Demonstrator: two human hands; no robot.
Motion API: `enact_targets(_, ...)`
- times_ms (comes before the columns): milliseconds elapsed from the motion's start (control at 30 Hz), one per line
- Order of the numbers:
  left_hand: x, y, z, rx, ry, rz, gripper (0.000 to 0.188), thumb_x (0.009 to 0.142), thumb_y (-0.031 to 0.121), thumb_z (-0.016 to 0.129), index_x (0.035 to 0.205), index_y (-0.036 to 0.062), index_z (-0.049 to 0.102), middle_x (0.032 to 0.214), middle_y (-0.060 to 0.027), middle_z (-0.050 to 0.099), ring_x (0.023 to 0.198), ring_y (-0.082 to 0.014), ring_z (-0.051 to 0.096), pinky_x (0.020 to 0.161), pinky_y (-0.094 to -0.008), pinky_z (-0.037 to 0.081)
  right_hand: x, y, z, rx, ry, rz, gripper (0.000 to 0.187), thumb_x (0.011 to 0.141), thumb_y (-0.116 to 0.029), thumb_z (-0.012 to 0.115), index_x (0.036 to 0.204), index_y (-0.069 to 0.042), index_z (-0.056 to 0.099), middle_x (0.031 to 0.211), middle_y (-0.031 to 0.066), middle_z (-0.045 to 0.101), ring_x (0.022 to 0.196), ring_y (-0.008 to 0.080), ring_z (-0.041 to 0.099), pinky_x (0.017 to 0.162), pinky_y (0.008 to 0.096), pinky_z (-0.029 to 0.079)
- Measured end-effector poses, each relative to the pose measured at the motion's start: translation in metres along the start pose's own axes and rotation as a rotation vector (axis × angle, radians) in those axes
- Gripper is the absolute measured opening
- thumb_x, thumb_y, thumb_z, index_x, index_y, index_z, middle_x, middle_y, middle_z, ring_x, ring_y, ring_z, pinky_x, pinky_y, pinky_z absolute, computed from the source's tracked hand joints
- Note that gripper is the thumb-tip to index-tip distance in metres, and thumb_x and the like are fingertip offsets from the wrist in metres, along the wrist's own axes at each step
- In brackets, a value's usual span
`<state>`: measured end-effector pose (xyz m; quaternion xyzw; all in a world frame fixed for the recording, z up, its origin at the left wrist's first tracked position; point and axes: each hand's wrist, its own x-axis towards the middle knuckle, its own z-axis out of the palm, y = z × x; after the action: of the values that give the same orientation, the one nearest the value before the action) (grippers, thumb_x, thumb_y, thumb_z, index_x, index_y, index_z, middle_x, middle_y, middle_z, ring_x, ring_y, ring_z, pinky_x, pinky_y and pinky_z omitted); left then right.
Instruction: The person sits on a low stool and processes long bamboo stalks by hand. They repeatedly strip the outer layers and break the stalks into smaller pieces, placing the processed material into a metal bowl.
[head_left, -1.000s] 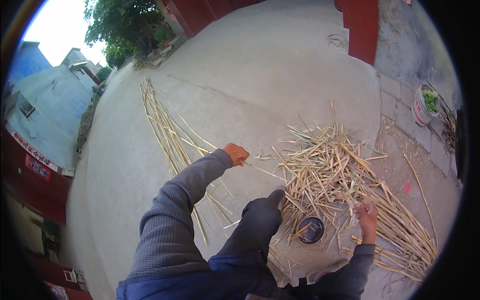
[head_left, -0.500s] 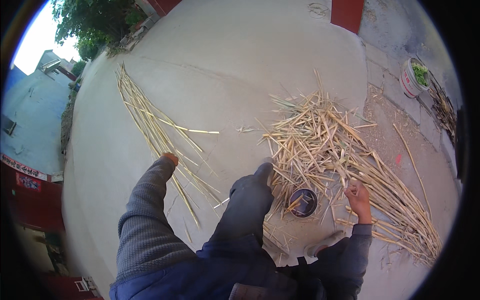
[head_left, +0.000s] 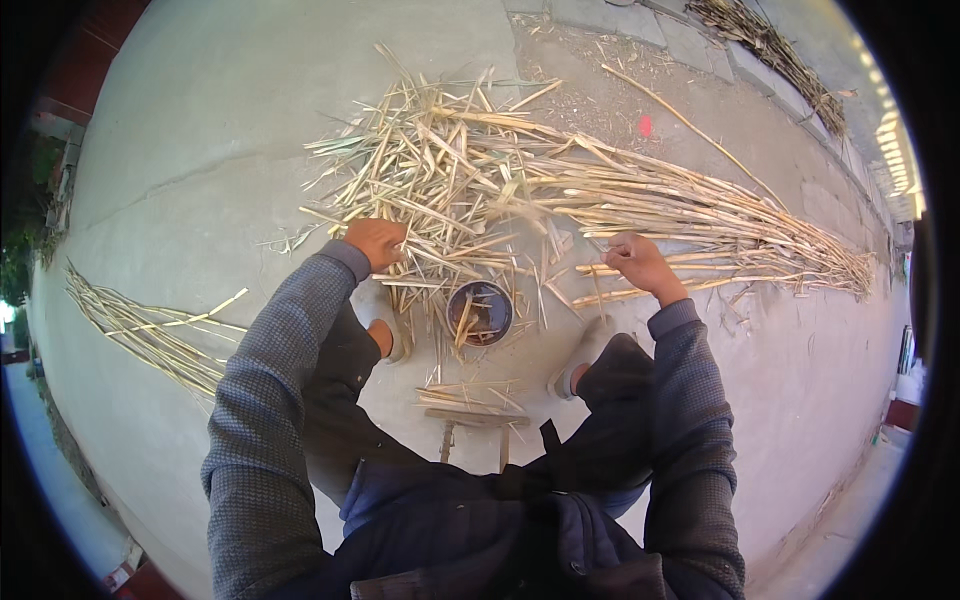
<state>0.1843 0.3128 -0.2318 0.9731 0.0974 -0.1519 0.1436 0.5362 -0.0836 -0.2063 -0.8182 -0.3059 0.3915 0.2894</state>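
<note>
My left hand (head_left: 376,243), its fingers curled closed, is at the near left edge of a heap of dry stalk pieces and husks (head_left: 420,170). Whatever it may hold is hidden. My right hand (head_left: 640,265) is pinched closed beside the near ends of a fanned bundle of long dry stalks (head_left: 690,200). What lies between its fingertips is too small to make out. Between my feet stands a round dark bowl (head_left: 498,325) with a few stalk bits inside. A separate spread of thin peeled-looking stalks (head_left: 150,330) lies at the left, partly behind my left arm.
A small wooden stool or bench (head_left: 475,418) stands between my legs, with loose stalk pieces in front of it. One long stalk (head_left: 700,135) lies alone on the concrete. Darker dry stems (head_left: 775,60) are piled along the far right edge.
The view has swung to the right. My left hand has left the spread of stalks at the left and come to the heap. The right hand stays pinched by the bundle.
</note>
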Motion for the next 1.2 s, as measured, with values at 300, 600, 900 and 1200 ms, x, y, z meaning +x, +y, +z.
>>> enact_targets(300,0.056,0.141,0.19,-0.152,-0.228,-0.097,0.074,0.079,0.06,0.079,0.112,-0.004,0.065,0.096,-0.0181,0.073,0.092,-0.0351,0.073,0.073,-0.0473,0.057,-0.025,0.195,-0.009,-0.308,0.04,0.256,0.037,0.085,-0.029,0.081,0.101,0.002,0.068,0.091,0.0203,0.072,0.086,0.0331,0.071,0.076,0.0425,0.055)
enact_targets(600,0.045,0.161,0.288,0.03,-0.391,-0.102,0.063,0.082,0.026,0.079,0.131,-0.0096,0.06,0.088,-0.0186,0.073,0.08,-0.0333,0.074,0.063,-0.0485,0.057,-0.052,0.266,0.033,-0.165,0.032,0.44,0.049,0.083,-0.036,0.082,0.112,0.002,0.071,0.102,0.022,0.074,0.098,0.0354,0.073,0.085,0.0422,0.057)
enact_targets(900,0.08,0.117,0.236,-0.097,-0.22,-0.085,0.014,0.078,0.016,0.071,0.09,0.0079,0.07,0.084,-0.0205,0.072,0.084,-0.0435,0.071,0.07,-0.0531,0.055,-0.026,0.267,0.053,-0.094,0.126,0.4,0.048,0.083,-0.037,0.081,0.109,0.002,0.072,0.103,0.0231,0.073,0.101,0.0375,0.071,0.088,0.0432,0.056)
enact_targets(1200,0.126,0.048,0.055,0.071,0.354,-0.33,0.037,0.087,0.008,0.074,0.121,0.0023,0.06,0.114,-0.0202,0.068,0.097,-0.0414,0.067,0.081,-0.0492,0.055,-0.03,0.325,0.063,0.01,0.29,0.603,0.05,0.083,-0.037,0.081,0.113,0.002,0.071,0.105,0.024,0.075,0.102,0.0375,0.073,0.089,0.0436,0.057)
